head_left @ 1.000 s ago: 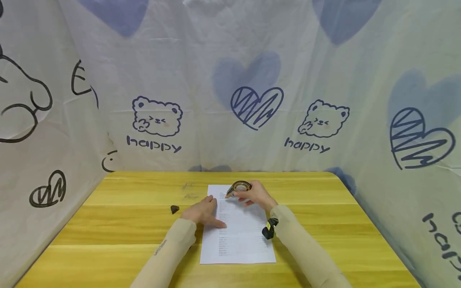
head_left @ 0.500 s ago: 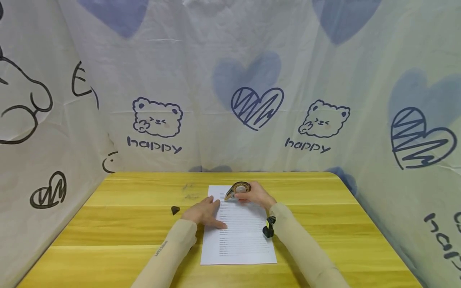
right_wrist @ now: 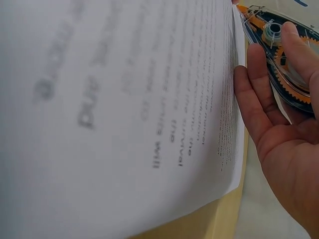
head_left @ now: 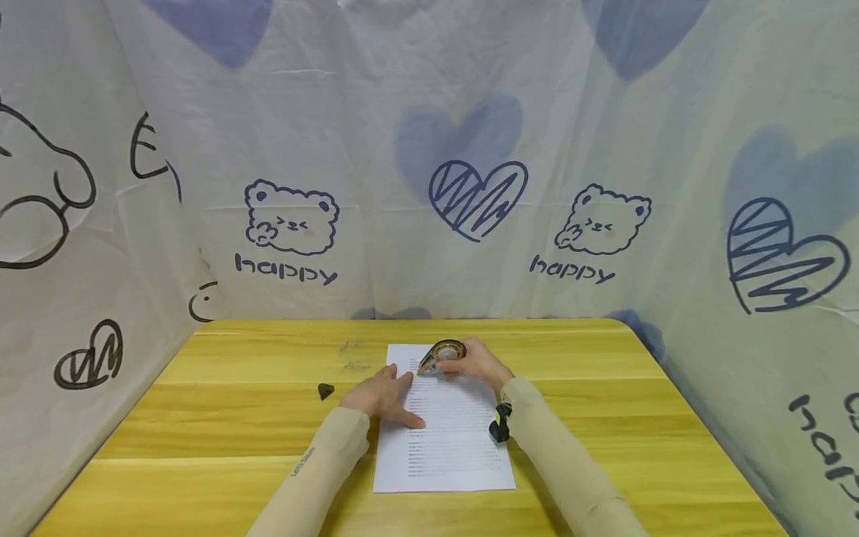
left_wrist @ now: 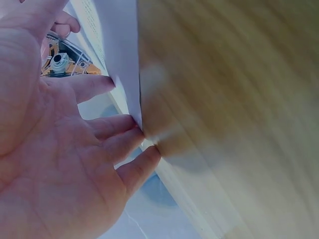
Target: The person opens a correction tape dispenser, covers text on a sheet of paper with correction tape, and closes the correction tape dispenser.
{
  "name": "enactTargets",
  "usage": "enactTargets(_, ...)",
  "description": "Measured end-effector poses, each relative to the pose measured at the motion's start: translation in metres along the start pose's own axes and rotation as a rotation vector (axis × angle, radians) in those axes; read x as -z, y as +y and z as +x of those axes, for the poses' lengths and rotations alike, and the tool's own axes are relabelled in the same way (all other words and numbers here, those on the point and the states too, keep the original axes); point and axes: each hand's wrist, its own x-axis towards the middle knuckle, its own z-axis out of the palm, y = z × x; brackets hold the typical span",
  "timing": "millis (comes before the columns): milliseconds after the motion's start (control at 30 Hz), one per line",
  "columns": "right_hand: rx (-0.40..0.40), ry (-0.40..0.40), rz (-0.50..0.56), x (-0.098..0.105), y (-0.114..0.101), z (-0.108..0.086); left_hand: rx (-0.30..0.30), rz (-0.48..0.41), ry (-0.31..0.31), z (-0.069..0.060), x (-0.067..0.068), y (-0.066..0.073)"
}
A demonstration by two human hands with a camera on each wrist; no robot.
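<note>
A printed white sheet of paper (head_left: 463, 455) lies on the wooden table. My left hand (head_left: 384, 395) rests on its left side, fingers spread and thumb stretched over the text. In the left wrist view, fingertips of the left hand (left_wrist: 65, 149) reach the sheet's edge. Near the top of the page, my right hand (head_left: 479, 363) holds a correction tape dispenser (head_left: 446, 350), its tip down at the lines of print. Its clear body with orange gears shows in the right wrist view, where the thumb and fingers of the right hand (right_wrist: 291, 154) pinch the correction tape dispenser (right_wrist: 279, 54).
A small dark cap-like piece (head_left: 325, 391) lies left of the left hand. Faint dark smudges mark the table (head_left: 590, 432) beyond it. A patterned white cloth (head_left: 376, 149) hangs behind the table and on both sides.
The correction tape dispenser's tip has shifted slightly left and toward me on the page. The left index finger has moved slightly right, close to the tip.
</note>
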Motion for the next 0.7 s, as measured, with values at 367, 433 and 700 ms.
enactTargets(367,0.020,-0.002,-0.006,-0.0014,-0.0010,0.0017,0.000,-0.002,-0.002,0.0008,-0.0007,-0.0005)
enactTargets(433,0.006,-0.002,-0.011,-0.0013,-0.0016,0.0018,0.001,-0.007,-0.003,0.0001,-0.0002,0.0001)
enactTargets(700,-0.010,0.001,-0.113,-0.0008,-0.0069,0.0032,0.001,-0.011,0.003,-0.0024,0.0013,0.0014)
